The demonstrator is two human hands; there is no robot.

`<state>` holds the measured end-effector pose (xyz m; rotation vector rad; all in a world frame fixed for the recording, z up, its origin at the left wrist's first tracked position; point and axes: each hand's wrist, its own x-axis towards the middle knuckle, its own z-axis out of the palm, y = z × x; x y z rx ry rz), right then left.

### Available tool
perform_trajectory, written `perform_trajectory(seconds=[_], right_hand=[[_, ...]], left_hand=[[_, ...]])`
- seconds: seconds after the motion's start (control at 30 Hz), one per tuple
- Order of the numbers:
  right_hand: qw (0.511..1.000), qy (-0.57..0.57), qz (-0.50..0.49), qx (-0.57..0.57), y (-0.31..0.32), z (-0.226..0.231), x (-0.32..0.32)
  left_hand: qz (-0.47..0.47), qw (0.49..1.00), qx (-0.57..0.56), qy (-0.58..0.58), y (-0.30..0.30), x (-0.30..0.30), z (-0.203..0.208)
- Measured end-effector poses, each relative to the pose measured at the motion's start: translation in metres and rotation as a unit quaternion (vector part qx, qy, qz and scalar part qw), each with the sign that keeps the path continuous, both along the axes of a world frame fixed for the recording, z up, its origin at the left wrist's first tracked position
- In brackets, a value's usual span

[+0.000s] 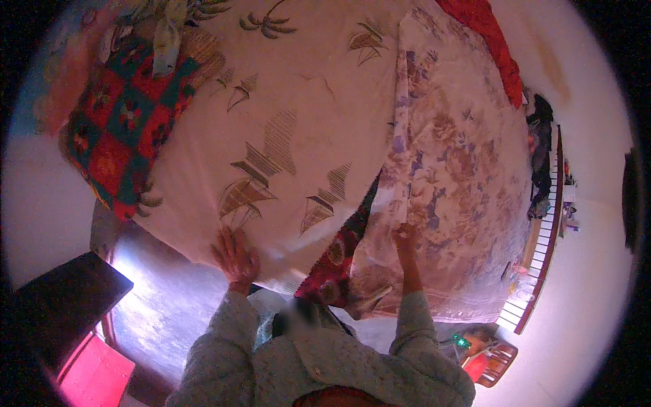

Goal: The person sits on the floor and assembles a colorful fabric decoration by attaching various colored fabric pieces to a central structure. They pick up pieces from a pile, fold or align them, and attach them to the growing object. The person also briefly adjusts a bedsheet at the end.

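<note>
My left hand (234, 259) lies flat with fingers spread on a cream sheet (305, 129) printed with sailing boats and palm trees, near the bed's close edge. To the right, a pale floral sheet (461, 176) with brown and purple flowers covers the other part of the bed. My right hand (405, 239) is closed on this floral sheet close to its folded left border; the fingertips are partly hidden. Between the two sheets a wedge of dark red patterned cloth (337, 254) shows, narrowing away from me.
At the far left of the bed lies a red and green checked blanket (129, 125). Red cloth (485, 41) lies along the far right edge. A dark table (71, 305) and a pink chair (98, 373) stand at the lower left. A wooden-edged slatted rack (542, 251) runs along the right.
</note>
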<state>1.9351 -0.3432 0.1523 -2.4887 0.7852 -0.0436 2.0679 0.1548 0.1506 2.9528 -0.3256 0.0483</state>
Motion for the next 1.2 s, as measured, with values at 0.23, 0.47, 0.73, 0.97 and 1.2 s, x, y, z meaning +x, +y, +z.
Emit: perform_trajectory(seconds=[0.23, 0.47, 0.73, 0.97, 1.2], right_hand=[[0.980, -0.092, -0.091, 0.152, 0.003, -0.010, 0.016], [0.967, 0.203, 0.033, 0.152, 0.019, 0.056, 0.010], [0.905, -0.037, -0.216, 0.365, -0.056, 0.191, -0.066], [0.890, -0.045, -0.248, 0.380, 0.002, 0.258, -0.004], [0.879, 0.076, 0.122, 0.454, 0.027, 0.147, 0.018]], left_hand=[[0.007, 0.999, -0.025, 0.045, -0.002, 0.001, 0.008], [-0.010, 0.999, -0.045, -0.010, -0.001, 0.002, 0.007], [0.008, 1.000, -0.027, -0.010, -0.003, 0.000, 0.008], [0.035, 0.993, -0.090, 0.066, 0.000, 0.006, 0.018], [-0.108, 0.977, -0.146, 0.108, -0.058, -0.023, 0.072]])
